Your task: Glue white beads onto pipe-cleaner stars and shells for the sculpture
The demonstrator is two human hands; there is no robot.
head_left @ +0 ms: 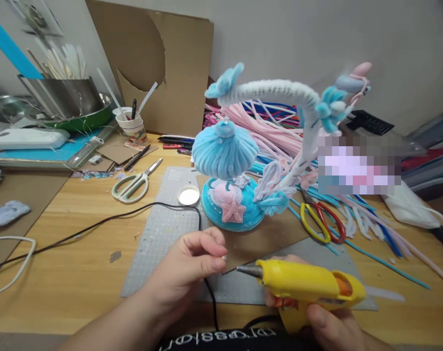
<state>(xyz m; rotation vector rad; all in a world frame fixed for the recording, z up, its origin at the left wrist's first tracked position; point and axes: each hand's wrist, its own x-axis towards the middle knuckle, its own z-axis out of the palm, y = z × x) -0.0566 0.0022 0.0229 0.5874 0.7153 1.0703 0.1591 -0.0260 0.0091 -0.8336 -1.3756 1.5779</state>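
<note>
My left hand (pixel 195 261) pinches a tiny whitish bead (pixel 224 258) between thumb and fingertips. In my right hand (pixel 327 321) is a yellow hot glue gun (pixel 302 280), its metal nozzle pointing left, a short gap from the bead. A clear glue stick (pixel 384 293) sticks out of its rear. Beyond both hands stands a fuzzy pipe-cleaner lamp with a blue pleated shade (pixel 225 151), a white curved arm (pixel 276 90) and a round blue base (pixel 212 214). A pink starfish (pixel 233 212) sits on the base. Beside it is a small round dish (pixel 188 196) with pale contents.
Beneath the lamp lie cardboard (pixel 251 248) and a grey cutting mat (pixel 148 263). Green-handled scissors (pixel 135 185) lie left, red-and-yellow-handled scissors (pixel 322 222) right. Pipe cleaners (pixel 280 129) are heaped behind. A black cord (pixel 108 216) crosses the table; a paper cup (pixel 131 124) holds sticks.
</note>
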